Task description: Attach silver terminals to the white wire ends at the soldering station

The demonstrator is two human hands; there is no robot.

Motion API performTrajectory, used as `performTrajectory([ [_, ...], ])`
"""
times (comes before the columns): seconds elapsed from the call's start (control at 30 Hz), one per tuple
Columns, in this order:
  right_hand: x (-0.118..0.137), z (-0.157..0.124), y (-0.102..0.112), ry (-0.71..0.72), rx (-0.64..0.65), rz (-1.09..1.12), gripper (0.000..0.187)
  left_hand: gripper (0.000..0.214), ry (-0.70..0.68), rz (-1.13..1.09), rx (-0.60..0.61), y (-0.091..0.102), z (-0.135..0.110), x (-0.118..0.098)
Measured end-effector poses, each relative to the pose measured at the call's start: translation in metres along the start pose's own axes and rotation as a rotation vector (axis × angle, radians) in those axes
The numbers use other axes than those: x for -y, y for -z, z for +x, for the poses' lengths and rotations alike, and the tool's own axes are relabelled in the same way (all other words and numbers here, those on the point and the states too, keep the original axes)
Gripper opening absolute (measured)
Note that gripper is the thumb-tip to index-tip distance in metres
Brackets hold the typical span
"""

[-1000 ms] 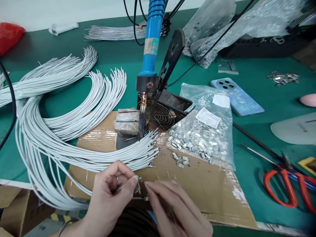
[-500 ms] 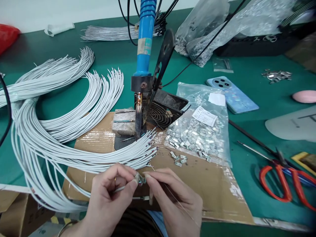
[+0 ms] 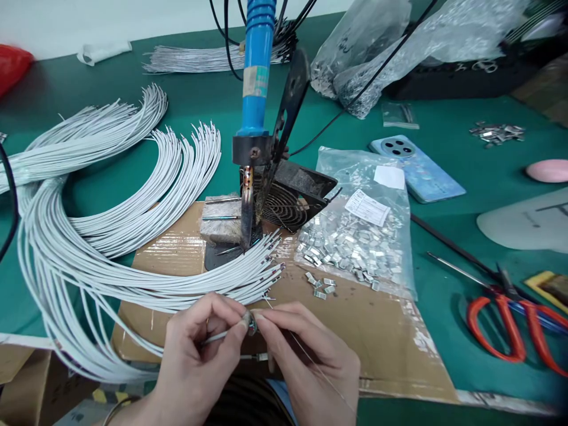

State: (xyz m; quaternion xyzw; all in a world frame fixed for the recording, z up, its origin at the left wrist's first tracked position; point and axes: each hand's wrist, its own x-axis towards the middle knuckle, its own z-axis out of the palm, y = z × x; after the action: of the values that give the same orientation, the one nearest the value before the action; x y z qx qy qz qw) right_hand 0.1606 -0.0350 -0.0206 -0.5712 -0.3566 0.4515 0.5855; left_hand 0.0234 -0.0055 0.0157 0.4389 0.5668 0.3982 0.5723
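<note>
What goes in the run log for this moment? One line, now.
left hand: pinches thin white insulated wire | right hand: fingertips at small silver metal clip | nearby: blue-handled soldering iron, brown cardboard sheet

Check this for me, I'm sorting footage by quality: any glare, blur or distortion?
Head view: the plastic bag shows glare, the wide lens bows the back edge of the green table, and the left hand and right hand look fairly sharp.
</note>
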Motion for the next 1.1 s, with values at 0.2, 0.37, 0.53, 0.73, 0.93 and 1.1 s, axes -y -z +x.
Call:
performTrajectory([
  [0.2, 0.002, -0.003, -0.002, 0.063, -0.036, -0.103, 0.023, 0.015, -0.047, 0.021, 0.034, 0.002, 0.007, 0.01],
  [0.37, 0.004, -0.006, -0.003, -0.061, -0.107, -0.186, 0.026, 0.017, -0.019, 0.036, -0.077, 0.001, 0.013, 0.018],
  [0.53, 0.0, 0.006, 0.007, 0.043, -0.036, -0.297, 0.025, 0.015, 0.023, 0.052, -0.152, -0.002, 0.022, 0.008],
  [0.73, -0.001, 0.022, 0.004, 0.164, 0.053, -0.262, 0.023, 0.015, -0.007, 0.096, -0.175, -0.005, 0.034, 0.006],
  [0.93, 0.0, 0.021, -0.009, 0.037, 0.001, -0.136, 0.023, 0.014, -0.07, 0.134, -0.134, -0.007, 0.047, 0.0],
  [1.1, 0.003, 0.027, -0.013, -0.001, -0.057, -0.087, 0.025, 0.016, -0.106, 0.162, -0.148, -0.011, 0.052, -0.006],
])
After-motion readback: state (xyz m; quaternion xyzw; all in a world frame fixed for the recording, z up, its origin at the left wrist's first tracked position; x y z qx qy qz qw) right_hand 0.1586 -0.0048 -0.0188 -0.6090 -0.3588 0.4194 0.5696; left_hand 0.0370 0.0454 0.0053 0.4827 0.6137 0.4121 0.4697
